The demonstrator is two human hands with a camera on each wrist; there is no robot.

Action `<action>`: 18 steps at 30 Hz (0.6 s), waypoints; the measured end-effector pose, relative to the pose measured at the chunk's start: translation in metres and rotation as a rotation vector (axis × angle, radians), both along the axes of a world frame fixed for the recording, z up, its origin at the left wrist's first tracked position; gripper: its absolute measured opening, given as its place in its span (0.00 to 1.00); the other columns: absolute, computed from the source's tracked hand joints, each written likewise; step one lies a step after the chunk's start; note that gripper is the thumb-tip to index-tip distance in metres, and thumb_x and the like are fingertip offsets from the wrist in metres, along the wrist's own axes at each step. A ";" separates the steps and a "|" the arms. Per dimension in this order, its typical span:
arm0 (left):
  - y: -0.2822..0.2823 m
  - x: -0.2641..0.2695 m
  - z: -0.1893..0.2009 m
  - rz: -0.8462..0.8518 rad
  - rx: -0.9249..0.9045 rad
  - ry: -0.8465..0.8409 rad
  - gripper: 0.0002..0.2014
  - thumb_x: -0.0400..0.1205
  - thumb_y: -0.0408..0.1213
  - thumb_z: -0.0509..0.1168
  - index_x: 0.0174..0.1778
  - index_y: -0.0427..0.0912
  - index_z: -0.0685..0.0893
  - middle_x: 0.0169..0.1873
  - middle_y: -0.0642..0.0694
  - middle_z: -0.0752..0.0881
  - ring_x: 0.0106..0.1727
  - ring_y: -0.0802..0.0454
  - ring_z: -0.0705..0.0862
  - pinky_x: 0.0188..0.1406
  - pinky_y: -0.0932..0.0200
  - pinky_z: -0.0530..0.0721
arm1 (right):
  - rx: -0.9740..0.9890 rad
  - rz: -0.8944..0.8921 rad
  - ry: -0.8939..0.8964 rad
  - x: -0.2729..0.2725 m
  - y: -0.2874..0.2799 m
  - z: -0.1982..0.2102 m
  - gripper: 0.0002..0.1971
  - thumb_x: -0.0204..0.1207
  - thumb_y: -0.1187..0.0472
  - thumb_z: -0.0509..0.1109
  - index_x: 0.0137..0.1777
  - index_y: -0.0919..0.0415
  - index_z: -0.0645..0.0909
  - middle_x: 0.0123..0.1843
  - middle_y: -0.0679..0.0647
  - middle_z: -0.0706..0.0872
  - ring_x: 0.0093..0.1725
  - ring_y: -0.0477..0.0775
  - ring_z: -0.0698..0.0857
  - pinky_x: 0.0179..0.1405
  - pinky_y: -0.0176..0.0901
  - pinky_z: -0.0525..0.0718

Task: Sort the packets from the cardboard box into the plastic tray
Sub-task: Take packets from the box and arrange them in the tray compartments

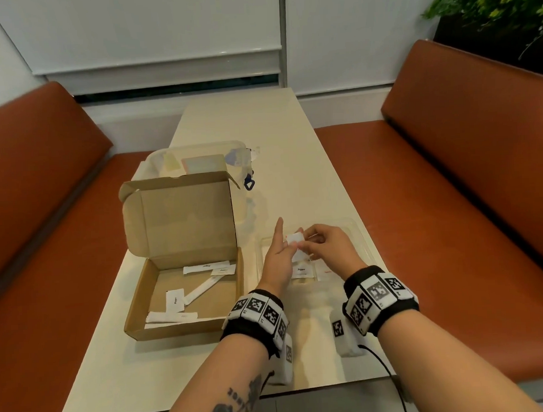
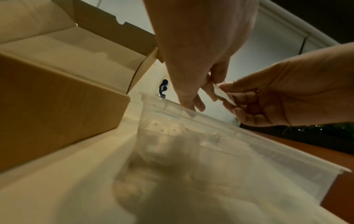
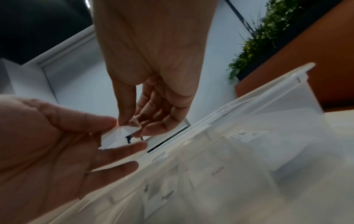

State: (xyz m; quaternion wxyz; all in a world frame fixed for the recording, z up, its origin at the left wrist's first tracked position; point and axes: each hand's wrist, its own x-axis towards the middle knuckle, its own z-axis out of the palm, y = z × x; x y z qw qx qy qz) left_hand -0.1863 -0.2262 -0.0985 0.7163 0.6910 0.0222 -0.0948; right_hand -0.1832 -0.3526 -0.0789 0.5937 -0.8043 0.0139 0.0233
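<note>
An open cardboard box (image 1: 188, 329) sits on the left of the table, with several white packets (image 1: 206, 268) lying inside. Right of it is the clear plastic tray (image 1: 360, 233), holding a packet marked Pepper (image 1: 302, 271) and a red-lettered one (image 1: 327, 272). Above the tray, both hands hold one small white packet (image 1: 295, 238) between them. My left hand (image 1: 285, 240) pinches its left edge, index finger pointing straight out. My right hand (image 1: 309, 239) pinches the other edge with thumb and fingertips. The packet (image 3: 120, 136) looks creased in the right wrist view, and edge-on (image 2: 223, 94) in the left wrist view.
Behind the box stands a clear lidded container (image 1: 199, 153) with a blue clip (image 1: 249, 182). Orange benches (image 1: 46, 215) (image 1: 450, 198) run along both sides of the narrow table (image 1: 276, 127). A plant (image 1: 488, 9) is at the far right. The box lid (image 1: 183, 216) stands upright.
</note>
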 end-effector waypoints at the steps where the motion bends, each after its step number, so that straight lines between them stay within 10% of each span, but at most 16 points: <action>1: 0.000 -0.001 0.002 -0.014 0.019 0.005 0.29 0.86 0.27 0.55 0.83 0.51 0.57 0.68 0.50 0.79 0.65 0.64 0.77 0.65 0.72 0.71 | 0.035 -0.008 0.004 0.000 -0.001 0.001 0.03 0.73 0.66 0.75 0.44 0.60 0.84 0.37 0.55 0.88 0.36 0.50 0.85 0.40 0.39 0.87; 4: 0.004 -0.007 0.004 -0.009 0.211 -0.097 0.27 0.85 0.32 0.60 0.81 0.49 0.63 0.75 0.43 0.73 0.76 0.52 0.70 0.78 0.53 0.66 | -0.030 -0.040 -0.012 0.003 -0.013 0.001 0.03 0.73 0.68 0.74 0.44 0.60 0.85 0.34 0.51 0.86 0.32 0.44 0.84 0.33 0.28 0.82; 9: 0.018 -0.009 0.001 0.067 0.845 -0.150 0.33 0.83 0.23 0.53 0.84 0.42 0.52 0.84 0.45 0.50 0.84 0.48 0.48 0.81 0.57 0.46 | -0.536 0.049 0.063 0.008 -0.040 -0.003 0.02 0.73 0.65 0.75 0.44 0.61 0.88 0.36 0.49 0.86 0.35 0.43 0.81 0.34 0.29 0.75; 18: 0.022 -0.011 -0.003 0.022 0.858 -0.042 0.38 0.79 0.13 0.47 0.84 0.39 0.43 0.84 0.44 0.45 0.85 0.48 0.46 0.83 0.56 0.50 | -0.728 0.090 0.082 0.004 -0.033 -0.030 0.02 0.71 0.62 0.76 0.40 0.56 0.89 0.40 0.49 0.88 0.40 0.46 0.83 0.44 0.37 0.80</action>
